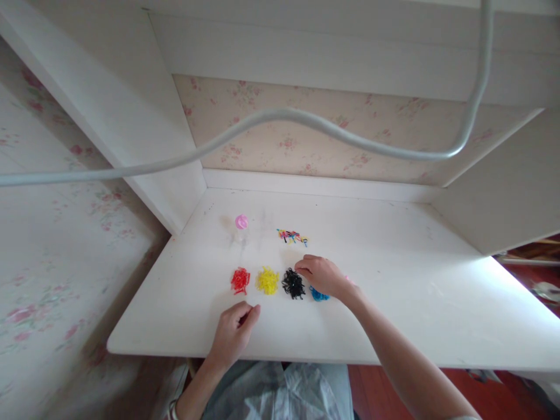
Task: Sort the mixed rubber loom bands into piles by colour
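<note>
Small elastic bands lie in piles on the white desk: a red pile (240, 281), a yellow pile (267, 281), a black pile (293, 284) and a blue pile (319, 294). My right hand (321, 275) is over the right side of the black pile, fingertips pinched together; what they hold, if anything, is too small to make out. It partly covers the blue pile and a bit of pink (349, 279) beyond it. Below the red and yellow piles, my left hand (236, 328) rests with its fingers curled, and nothing shows in it. A loose mixed-colour heap of bands (293, 236) lies farther back.
A small clear container with a pink lid (241, 221) stands at the back left of the desk (394, 309). A pale cable (280, 115) crosses the upper view. White panels enclose the desk's back and sides, with flowered wallpaper (286, 143) behind.
</note>
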Motion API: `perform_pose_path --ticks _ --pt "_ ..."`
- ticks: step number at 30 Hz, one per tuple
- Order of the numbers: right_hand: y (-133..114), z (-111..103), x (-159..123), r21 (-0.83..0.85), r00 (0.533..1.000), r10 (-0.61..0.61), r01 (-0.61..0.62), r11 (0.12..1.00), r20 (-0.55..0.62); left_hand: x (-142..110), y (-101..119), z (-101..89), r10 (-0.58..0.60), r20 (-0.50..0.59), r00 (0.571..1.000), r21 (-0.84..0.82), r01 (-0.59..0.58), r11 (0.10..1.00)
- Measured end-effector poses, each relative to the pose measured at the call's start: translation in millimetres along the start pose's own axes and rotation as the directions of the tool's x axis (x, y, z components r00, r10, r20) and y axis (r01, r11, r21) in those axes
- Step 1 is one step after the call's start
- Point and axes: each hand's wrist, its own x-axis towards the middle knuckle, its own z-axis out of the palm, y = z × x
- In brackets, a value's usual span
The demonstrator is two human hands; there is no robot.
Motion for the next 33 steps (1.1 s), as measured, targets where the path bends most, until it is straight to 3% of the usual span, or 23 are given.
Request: perform_pose_path --ticks 6,11,17,25,33 --pt "0.3 -1.3 0.5 -0.064 0.999 0.023 -0.021 0.998 0.035 -1.0 1.3 -0.7 -0.005 -0.010 1.000 -0.002 0.005 1.000" --pt "13.1 -4.6 8.3 -0.073 0.970 0.235 -0.240 0.968 -0.068 -0.5 1.9 -0.6 0.007 -0.020 1.000 -0.005 -0.008 1.000" --pt "37.0 -3.7 29.2 -0.091 0.913 0.387 -0.399 0.912 -0.130 -0.3 0.4 0.1 0.032 -0.026 0.999 0.043 -0.031 0.999" --pt "40.5 2.1 47.0 -0.118 0.910 0.389 -0.406 0.906 -0.141 -1.8 -1.9 1.0 0.042 -0.028 0.999 0.074 -0.040 0.996" --pt "37.5 4.1 41.9 -0.129 0.922 0.357 -0.377 0.917 -0.152 -2.1 0.3 1.7 0.062 -0.038 0.997 0.072 -0.060 0.996"
